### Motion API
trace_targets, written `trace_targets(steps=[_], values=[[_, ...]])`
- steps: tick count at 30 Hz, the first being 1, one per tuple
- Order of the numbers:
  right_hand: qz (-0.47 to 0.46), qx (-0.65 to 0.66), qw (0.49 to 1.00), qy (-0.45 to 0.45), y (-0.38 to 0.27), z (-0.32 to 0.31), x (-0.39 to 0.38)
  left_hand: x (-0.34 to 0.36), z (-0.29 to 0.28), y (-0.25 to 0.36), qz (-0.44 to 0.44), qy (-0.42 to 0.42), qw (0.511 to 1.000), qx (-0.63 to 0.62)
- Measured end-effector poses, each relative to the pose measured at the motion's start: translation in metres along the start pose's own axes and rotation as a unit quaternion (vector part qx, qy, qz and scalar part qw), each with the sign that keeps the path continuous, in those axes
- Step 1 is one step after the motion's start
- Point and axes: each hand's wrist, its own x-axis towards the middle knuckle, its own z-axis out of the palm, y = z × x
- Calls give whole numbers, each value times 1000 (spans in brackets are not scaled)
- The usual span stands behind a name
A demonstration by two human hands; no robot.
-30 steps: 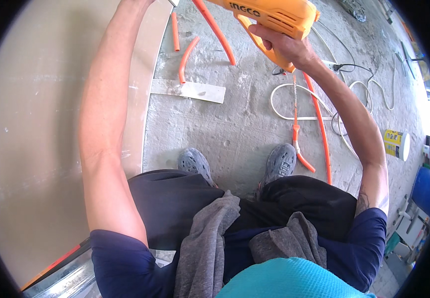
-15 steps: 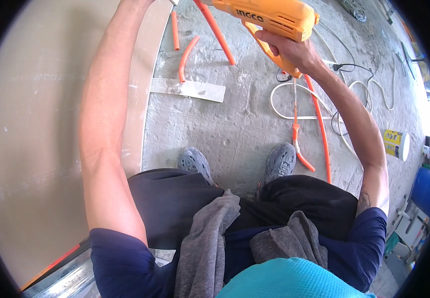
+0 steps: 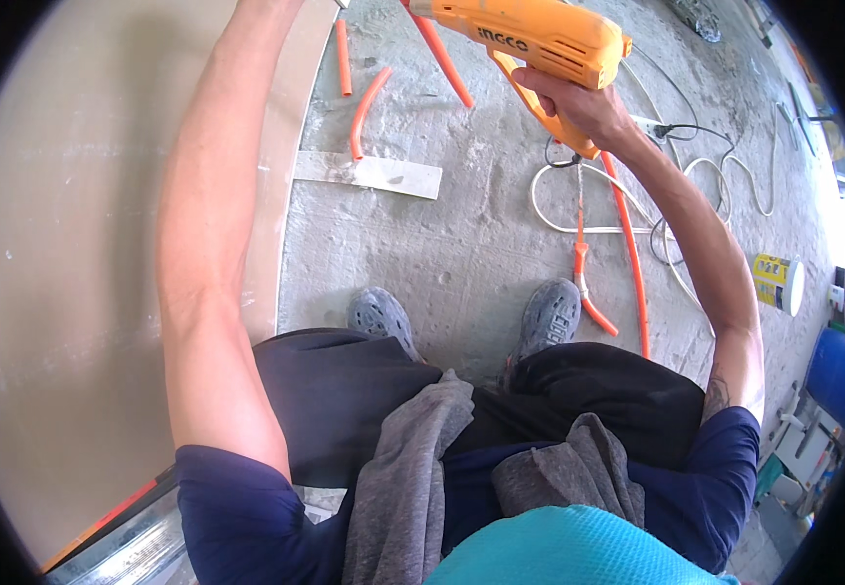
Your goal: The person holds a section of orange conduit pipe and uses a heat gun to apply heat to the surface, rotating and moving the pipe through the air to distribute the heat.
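My right hand [image 3: 583, 105] is closed round the handle of a yellow-orange heat gun [image 3: 539, 37], held above the floor at the top of the view. Its front end points left, toward an orange plastic pipe [image 3: 442, 60] that slants up past the upper edge. My left forearm [image 3: 206, 185] reaches up along the board; the left hand itself lies beyond the upper edge, so what it holds is hidden. Two short orange pipe pieces, one straight [image 3: 344, 58] and one bent [image 3: 364, 112], lie on the floor between my arms.
A large beige board [image 3: 61, 244] fills the left side. A pale flat strip [image 3: 398, 176] lies beside it. On the right are a long orange pipe [image 3: 627, 234], an orange-handled tool [image 3: 581, 258], looped white cable [image 3: 564, 230], a power strip [image 3: 648, 126] and a white-and-yellow bucket [image 3: 779, 284].
The heat gun and my right hand have shifted slightly right and down. The lower end of the slanting orange pipe has swung a little to the right and up.
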Motion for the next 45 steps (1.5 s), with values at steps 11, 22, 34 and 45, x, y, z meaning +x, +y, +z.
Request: trace_targets(steps=[11, 22, 34, 45], values=[[29, 20, 999, -32, 16, -1, -11, -3, -4, 0, -31, -19, 999, 23], [85, -5, 995, -61, 34, 8, -25, -4, -4, 4, -49, -18, 998, 28], [146, 47, 985, -74, 80, 19, -32, -5, -6, -2, -32, -1, 999, 18], [178, -22, 979, -94, 127, 27, -26, 0, -28, 4, -30, 33, 997, 60]])
